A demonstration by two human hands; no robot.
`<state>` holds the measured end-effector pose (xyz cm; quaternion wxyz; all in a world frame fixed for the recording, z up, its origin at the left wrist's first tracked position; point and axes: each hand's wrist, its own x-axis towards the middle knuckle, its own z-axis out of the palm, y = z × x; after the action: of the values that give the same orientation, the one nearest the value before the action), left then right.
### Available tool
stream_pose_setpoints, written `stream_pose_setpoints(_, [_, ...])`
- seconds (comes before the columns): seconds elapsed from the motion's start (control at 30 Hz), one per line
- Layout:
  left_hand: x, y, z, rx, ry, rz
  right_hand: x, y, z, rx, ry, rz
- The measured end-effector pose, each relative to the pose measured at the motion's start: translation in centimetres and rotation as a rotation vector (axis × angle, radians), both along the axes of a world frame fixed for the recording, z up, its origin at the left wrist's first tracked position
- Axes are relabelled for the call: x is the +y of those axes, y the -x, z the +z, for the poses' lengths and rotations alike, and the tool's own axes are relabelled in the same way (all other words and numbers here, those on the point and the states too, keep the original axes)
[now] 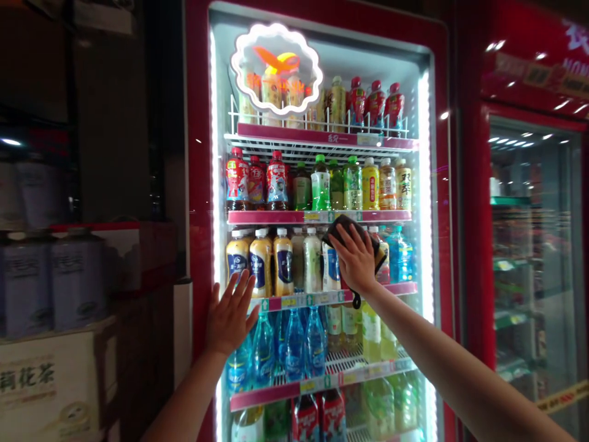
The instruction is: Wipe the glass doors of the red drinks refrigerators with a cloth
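My right hand [356, 258] presses a dark folded cloth [339, 228] against the glass door [368, 61] of a lit drinks fridge. A small black loop [356, 301] hangs from the cloth, and part of the cloth is hidden under my palm. On the left, my left hand [231, 316] is flat with its fingers spread, by the left side of the door. Behind the glass near it are cream bottles with dark blue labels [260, 264] and clear blue bottles [263, 350].
A red frame [197, 153] surrounds the door, and a scalloped glowing sign [237, 73] is at its upper left. Stacked cartons [50, 387] and pale bottles [76, 282] stand at the left. A second red fridge [538, 245] is at the right.
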<state>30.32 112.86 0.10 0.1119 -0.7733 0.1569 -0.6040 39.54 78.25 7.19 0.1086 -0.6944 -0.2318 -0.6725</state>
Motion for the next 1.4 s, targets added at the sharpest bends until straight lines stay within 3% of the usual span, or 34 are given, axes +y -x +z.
stream_pose_setpoints(0.1, [0.0,-0.1,0.1,-0.023,-0.017,0.014,-0.5,-0.4,2.6,0.007,0.059,0.009])
stream_pose_setpoints(0.2, [0.1,-0.2,0.1,-0.042,-0.024,0.027,-2.9,-1.7,4.7,-0.015,-0.105,0.004])
stream_pose_setpoints(0.27, [0.1,-0.3,0.0,-0.049,-0.021,0.031,-4.4,-2.3,3.7,-0.031,-0.245,-0.009])
stream_pose_setpoints(0.33, [0.1,-0.3,0.0,-0.049,-0.018,0.037,-5.1,-2.4,1.5,-0.039,-0.321,-0.024])
stream_pose_setpoints(0.43, [0.0,-0.2,0.0,-0.030,-0.013,0.045,-4.7,-1.8,-0.9,-0.019,-0.164,-0.015])
stream_pose_setpoints(0.53, [0.1,-0.1,0.1,-0.025,-0.016,0.051,-4.9,-1.6,0.7,0.012,0.022,0.014])
stream_pose_setpoints(0.6, [0.1,-0.1,0.2,-0.032,-0.027,0.062,-6.3,-2.1,2.7,0.021,-0.023,0.011])
stream_pose_setpoints(0.67, [0.1,-0.1,0.2,-0.030,-0.041,0.068,-8.3,-2.9,3.4,0.029,-0.160,-0.003])
stream_pose_setpoints(0.73, [0.1,0.0,0.2,-0.024,-0.047,0.068,-10.1,-3.5,2.0,0.037,-0.300,-0.019])
stream_pose_setpoints(0.8, [0.0,0.1,0.2,-0.017,-0.051,0.085,-11.1,-3.7,-0.8,0.044,-0.373,-0.044])
stream_pose_setpoints(0.9, [-0.2,0.2,0.1,-0.008,-0.053,0.122,-10.9,-3.0,-3.5,0.062,-0.267,-0.061])
stream_pose_setpoints(0.97, [-0.2,0.2,0.1,0.002,-0.054,0.126,-10.7,-2.7,-2.6,0.075,-0.138,-0.045])
stream_pose_setpoints(1.03, [-0.1,0.2,0.1,0.016,-0.056,0.113,-11.2,-2.8,-0.1,0.086,-0.082,-0.032])
stream_pose_setpoints(1.1, [0.0,0.2,0.1,0.030,-0.054,0.105,-12.5,-3.5,2.3,0.101,-0.149,-0.053])
stream_pose_setpoints(1.17, [-0.1,0.2,0.1,0.036,-0.051,0.110,-13.9,-4.3,2.9,0.113,-0.290,-0.074])
stream_pose_setpoints(1.3, [-0.2,0.2,0.1,0.048,-0.047,0.131,-14.9,-4.9,-1.1,0.106,-0.502,-0.099])
stream_pose_setpoints(1.4, [-0.3,0.2,0.1,0.060,-0.033,0.123,-14.3,-4.4,-3.2,0.117,-0.397,-0.087])
